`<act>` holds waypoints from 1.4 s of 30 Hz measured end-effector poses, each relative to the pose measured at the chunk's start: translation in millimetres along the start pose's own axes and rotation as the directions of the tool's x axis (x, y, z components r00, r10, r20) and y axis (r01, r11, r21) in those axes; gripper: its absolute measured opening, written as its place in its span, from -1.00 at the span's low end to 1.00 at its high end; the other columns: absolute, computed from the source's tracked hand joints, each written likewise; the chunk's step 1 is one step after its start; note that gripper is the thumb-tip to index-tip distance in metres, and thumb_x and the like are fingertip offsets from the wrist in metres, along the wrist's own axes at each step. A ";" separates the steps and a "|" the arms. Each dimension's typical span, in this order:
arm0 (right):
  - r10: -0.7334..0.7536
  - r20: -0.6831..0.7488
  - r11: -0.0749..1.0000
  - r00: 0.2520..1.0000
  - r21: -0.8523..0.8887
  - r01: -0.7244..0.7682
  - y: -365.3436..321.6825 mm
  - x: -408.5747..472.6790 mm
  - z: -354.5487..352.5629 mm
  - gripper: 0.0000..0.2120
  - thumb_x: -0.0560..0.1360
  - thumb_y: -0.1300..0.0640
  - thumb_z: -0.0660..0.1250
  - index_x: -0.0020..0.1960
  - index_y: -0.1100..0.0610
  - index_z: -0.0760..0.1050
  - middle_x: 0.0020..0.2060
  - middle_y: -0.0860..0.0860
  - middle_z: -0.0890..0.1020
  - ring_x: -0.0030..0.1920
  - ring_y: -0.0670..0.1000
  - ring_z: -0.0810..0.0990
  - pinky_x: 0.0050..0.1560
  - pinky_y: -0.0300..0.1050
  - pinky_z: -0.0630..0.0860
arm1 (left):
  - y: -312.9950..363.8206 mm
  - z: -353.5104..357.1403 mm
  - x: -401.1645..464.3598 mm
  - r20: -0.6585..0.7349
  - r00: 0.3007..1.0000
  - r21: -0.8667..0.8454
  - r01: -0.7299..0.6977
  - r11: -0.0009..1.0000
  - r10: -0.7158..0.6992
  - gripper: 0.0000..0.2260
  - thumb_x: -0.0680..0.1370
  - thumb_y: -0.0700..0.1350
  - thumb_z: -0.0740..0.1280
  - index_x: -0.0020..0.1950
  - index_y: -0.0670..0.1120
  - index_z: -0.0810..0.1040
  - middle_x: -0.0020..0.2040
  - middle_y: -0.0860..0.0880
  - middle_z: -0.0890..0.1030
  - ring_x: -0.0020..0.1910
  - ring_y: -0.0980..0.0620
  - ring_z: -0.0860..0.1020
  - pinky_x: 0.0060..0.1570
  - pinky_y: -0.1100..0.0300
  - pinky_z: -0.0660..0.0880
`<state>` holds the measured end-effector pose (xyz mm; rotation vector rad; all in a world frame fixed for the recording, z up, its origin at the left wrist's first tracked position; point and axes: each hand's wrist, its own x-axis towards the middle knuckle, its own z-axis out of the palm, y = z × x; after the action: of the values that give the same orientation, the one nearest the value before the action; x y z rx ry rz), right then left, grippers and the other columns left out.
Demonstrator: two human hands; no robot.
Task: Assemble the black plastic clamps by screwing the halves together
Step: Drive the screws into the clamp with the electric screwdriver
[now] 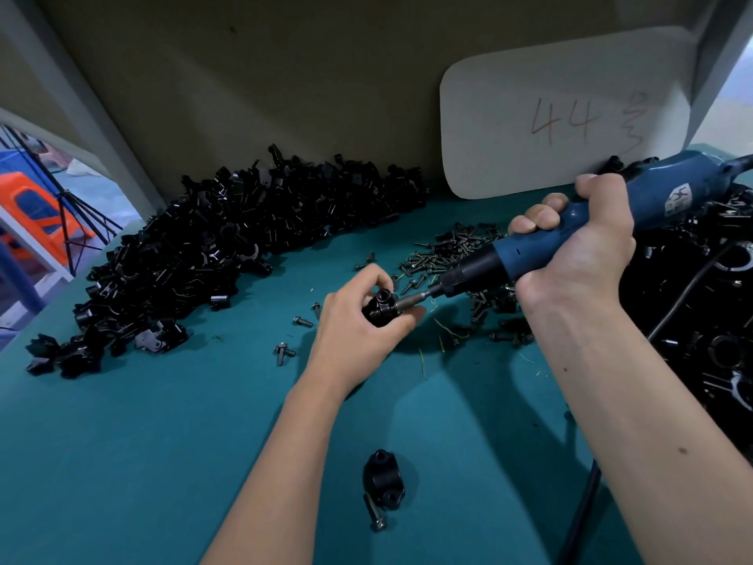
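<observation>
My left hand [358, 324] grips a black plastic clamp [381, 307] just above the teal table [163, 422]. My right hand [578, 242] holds a blue electric screwdriver [570, 226]. Its bit [411, 300] meets the clamp's right side, where a screw sits. Near the table's front lie a loose black clamp half [382, 479] and a single screw [374, 512] beside it.
A big heap of black clamp halves [212, 246] fills the back left. Loose screws [452, 254] are scattered behind my hands. More black parts [701, 303] pile at the right, with the screwdriver's cable [586, 495] running down. A white card marked 44 [562, 116] leans on the back wall.
</observation>
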<state>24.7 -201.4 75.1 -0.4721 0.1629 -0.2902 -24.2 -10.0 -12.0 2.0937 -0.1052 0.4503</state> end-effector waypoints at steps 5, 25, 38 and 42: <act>0.005 0.002 1.000 1.000 -0.003 -0.005 0.0 -0.6 0.4 -0.76 0.56 0.24 0.28 -0.24 0.13 0.29 -0.44 0.00 0.41 -0.51 -0.04 0.35 -0.46 -0.18 0.35 | -0.2 2.9 1.6 -0.005 1.000 -0.009 -0.005 1.000 0.005 -0.82 0.42 0.15 0.53 0.01 0.23 0.71 -0.31 0.14 0.63 -0.35 0.11 0.49 -0.33 0.23 0.41; 0.024 0.024 1.000 0.999 -0.013 -0.023 6.5 -9.2 4.3 -0.77 0.56 0.24 0.28 -0.23 0.12 0.29 -0.43 0.00 0.40 -0.50 -0.05 0.34 -0.44 -0.17 0.35 | -9.6 9.2 3.3 -0.054 0.995 -0.041 0.083 0.996 -0.085 -0.87 0.43 -0.06 0.54 -0.11 0.18 0.71 -0.33 0.13 0.64 -0.38 0.18 0.51 -0.34 0.35 0.42; -0.010 -0.028 1.000 1.000 -0.017 0.009 6.9 -12.2 6.4 -0.75 0.54 0.24 0.29 -0.25 0.12 0.29 -0.44 0.00 0.40 -0.51 -0.03 0.34 -0.44 -0.17 0.36 | -7.5 10.7 1.3 -0.044 0.989 0.067 0.147 0.987 -0.145 -0.63 0.42 0.19 0.47 0.21 0.20 0.60 -0.15 0.10 0.67 -0.23 0.07 0.63 -0.15 0.00 0.63; -0.028 0.000 0.999 1.000 -0.017 0.028 6.5 -13.6 9.9 -0.74 0.55 0.25 0.28 -0.26 0.13 0.29 -0.45 0.00 0.40 -0.51 -0.03 0.35 -0.44 -0.16 0.36 | -4.9 10.1 0.5 -0.049 0.990 0.079 0.136 0.988 -0.132 -0.67 0.40 0.22 0.46 0.13 0.25 0.53 -0.21 0.07 0.65 -0.30 0.04 0.59 -0.24 -0.02 0.60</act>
<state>15.5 -187.4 82.0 -0.4913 0.1588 -0.3164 -19.8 -15.8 -20.5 2.1542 0.0805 0.4241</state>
